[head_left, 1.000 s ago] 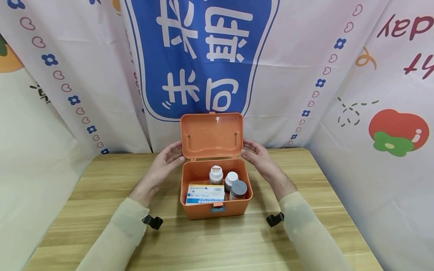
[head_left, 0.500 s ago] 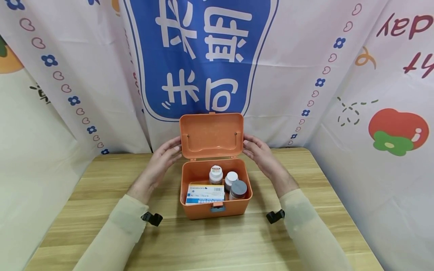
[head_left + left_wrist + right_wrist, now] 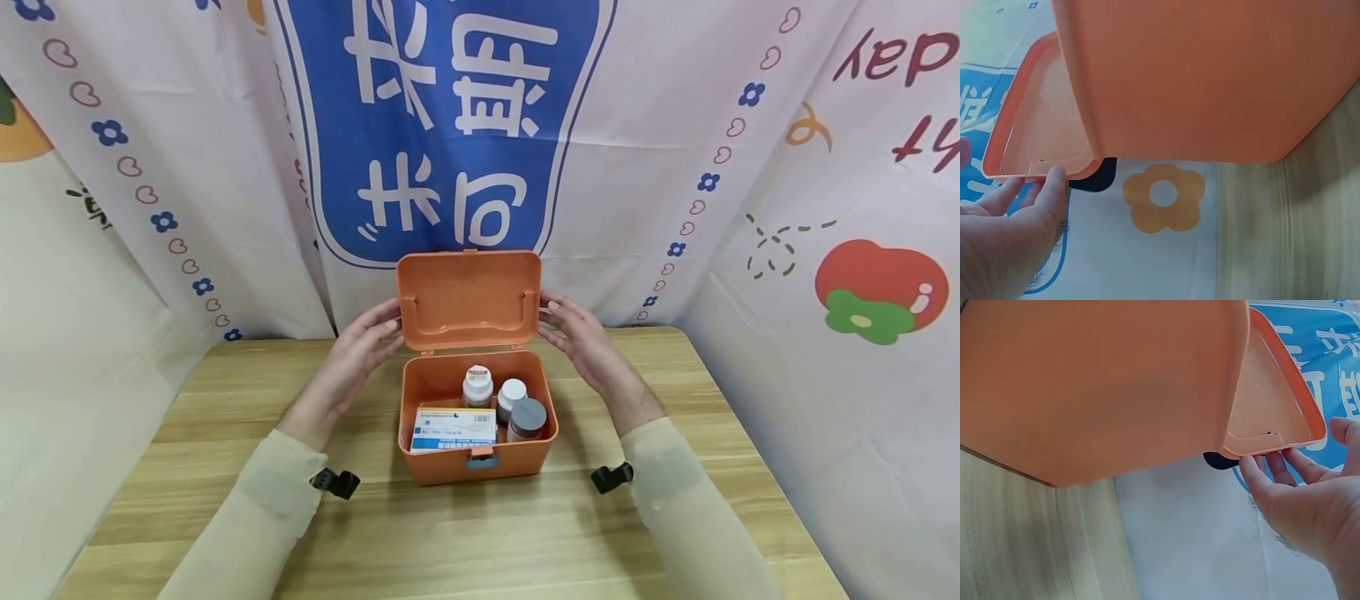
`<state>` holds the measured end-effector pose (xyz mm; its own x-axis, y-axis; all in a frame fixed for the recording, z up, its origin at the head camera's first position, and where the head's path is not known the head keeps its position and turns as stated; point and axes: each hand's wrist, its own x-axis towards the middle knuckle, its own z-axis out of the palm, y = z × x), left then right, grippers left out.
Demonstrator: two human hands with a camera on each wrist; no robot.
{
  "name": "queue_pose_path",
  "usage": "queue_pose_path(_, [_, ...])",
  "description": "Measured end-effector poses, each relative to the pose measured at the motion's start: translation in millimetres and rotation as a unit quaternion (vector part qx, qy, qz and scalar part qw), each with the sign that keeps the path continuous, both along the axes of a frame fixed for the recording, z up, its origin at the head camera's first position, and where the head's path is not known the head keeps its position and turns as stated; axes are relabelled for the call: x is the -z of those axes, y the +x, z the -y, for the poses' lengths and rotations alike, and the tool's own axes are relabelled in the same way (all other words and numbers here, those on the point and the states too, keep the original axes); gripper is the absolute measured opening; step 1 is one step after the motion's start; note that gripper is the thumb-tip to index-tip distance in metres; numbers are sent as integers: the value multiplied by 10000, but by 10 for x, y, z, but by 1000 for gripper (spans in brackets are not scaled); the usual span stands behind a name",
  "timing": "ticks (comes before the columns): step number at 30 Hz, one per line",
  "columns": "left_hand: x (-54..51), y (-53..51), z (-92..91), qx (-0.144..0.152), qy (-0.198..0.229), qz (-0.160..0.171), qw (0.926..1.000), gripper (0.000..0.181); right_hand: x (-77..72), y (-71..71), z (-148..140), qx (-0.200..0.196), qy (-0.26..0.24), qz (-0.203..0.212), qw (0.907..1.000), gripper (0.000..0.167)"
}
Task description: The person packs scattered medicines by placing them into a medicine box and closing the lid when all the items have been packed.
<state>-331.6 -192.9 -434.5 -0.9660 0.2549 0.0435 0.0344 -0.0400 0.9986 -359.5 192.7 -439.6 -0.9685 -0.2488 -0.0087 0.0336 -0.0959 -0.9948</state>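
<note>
An orange hinged box (image 3: 438, 471) stands on the table with its lid (image 3: 470, 300) raised upright at the back. Inside are a white and blue medicine carton (image 3: 453, 431), a white bottle (image 3: 477, 390), a smaller white-capped bottle (image 3: 513, 392) and a grey-capped jar (image 3: 527, 417). My left hand (image 3: 351, 362) is at the lid's left side, its loosely extended fingertips touching the edge. At the opposite side, the fingertips of my right hand (image 3: 592, 350) touch the lid's right edge. Both wrist views show fingers against the lid's outer rim, thumbs held off it.
The wooden table (image 3: 480, 542) extends around the box on all sides. A printed white curtain (image 3: 622, 192) with a blue panel hangs close behind the lid. A grey-blue latch (image 3: 482, 461) sits on the box's front. Black wrist cameras (image 3: 337, 483) are strapped over the sleeves.
Both thumbs have come away from the lid's front corners, and the hands have shifted slightly outward. The lid leans very slightly differently; the box and its contents stay in place.
</note>
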Motion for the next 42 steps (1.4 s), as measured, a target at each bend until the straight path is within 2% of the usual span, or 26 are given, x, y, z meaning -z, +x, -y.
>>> queue_pose_path(7, [9,-39,-69,98,65,-145,9998,68,-3,-42,10,-49,-108,-31,9999,64])
queue_pose_path(17, [53,-256,-111,100,306,-287,9991,69,10,-195,56,-22,-373,-128,9992,66])
queue_pose_path(22, [62,-329,-120,30,444,-291,9986,67,37,-252,68,-82,-481,-194,9986,66])
queue_pose_path(30, [42,-329,-56,141,644,-153,9977,66,26,-240,53,-216,-593,-243,9977,67])
queue_pose_path(42, [21,-227,23,268,123,-290,9991,68,20,-155,-21,-289,-328,-410,9982,66])
